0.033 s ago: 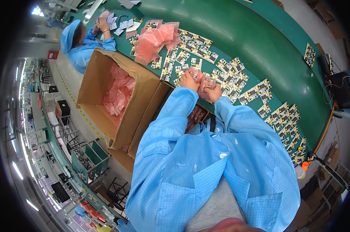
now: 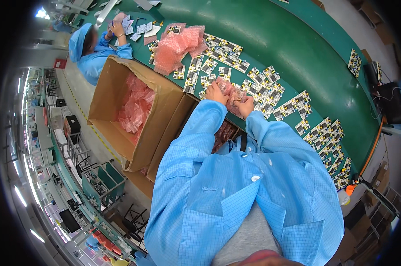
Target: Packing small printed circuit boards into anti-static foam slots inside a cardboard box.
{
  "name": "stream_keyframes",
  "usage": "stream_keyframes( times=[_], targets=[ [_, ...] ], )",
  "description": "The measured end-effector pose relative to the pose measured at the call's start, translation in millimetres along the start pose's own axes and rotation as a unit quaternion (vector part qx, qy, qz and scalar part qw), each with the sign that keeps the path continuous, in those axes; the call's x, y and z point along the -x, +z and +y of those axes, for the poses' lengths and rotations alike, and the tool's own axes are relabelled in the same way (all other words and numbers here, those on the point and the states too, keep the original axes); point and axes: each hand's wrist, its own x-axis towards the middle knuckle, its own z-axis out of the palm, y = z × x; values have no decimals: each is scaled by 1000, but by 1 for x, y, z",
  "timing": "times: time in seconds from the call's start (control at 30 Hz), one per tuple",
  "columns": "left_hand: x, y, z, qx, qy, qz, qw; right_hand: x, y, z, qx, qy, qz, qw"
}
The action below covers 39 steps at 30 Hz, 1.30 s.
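Observation:
My left hand (image 2: 216, 92) and my right hand (image 2: 246, 107) meet at the near edge of the green belt (image 2: 293, 48). Both grip a pink bubble-wrap bag (image 2: 232, 92) held between them; whatever is inside it is hidden. Small circuit boards (image 2: 264, 88) lie in rows on the belt just beyond my hands and run off to the right (image 2: 329, 133). A loose pile of pink bubble-wrap bags (image 2: 178, 46) sits on the belt to the far left of my hands. My blue sleeves cover both forearms.
An open cardboard box (image 2: 107, 88) with pink packed bags (image 2: 136, 108) inside stands at my left, beside the belt. A co-worker in blue coat and cap (image 2: 87, 48) works at the belt's far left. Metal racks (image 2: 83, 164) line the aisle.

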Motion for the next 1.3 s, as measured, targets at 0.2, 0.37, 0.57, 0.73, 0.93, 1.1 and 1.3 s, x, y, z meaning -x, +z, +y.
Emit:
stream_keyframes(
  times=[0.2, 0.37, 0.57, 0.73, 0.93, 1.1, 1.3],
  targets=[
    [-16, 1, -25, 79, -6, -5, 997, 6, 6, -17, -81, 30, -16, 996],
    [-16, -8, -39, 215, -33, -23, 976, -8, 5, -12, -244, 71, -142, 957],
    [-11, -10, -46, 230, 1, -27, 973, -24, 18, 9, -75, 40, -37, 996],
    [-3, -4, -67, 332, -18, -9, 943, -10, 9, -10, -187, 59, -148, 969],
    [-1, -7, -66, 316, -8, -33, 948, 0, -3, -30, -358, 114, -216, 901],
    [-12, 0, -67, 298, -27, -56, 953, 0, 7, -48, -388, 119, -255, 878],
    [-25, 0, -77, 373, -27, -77, 924, -12, 14, -54, -397, 146, -296, 856]
  ],
)
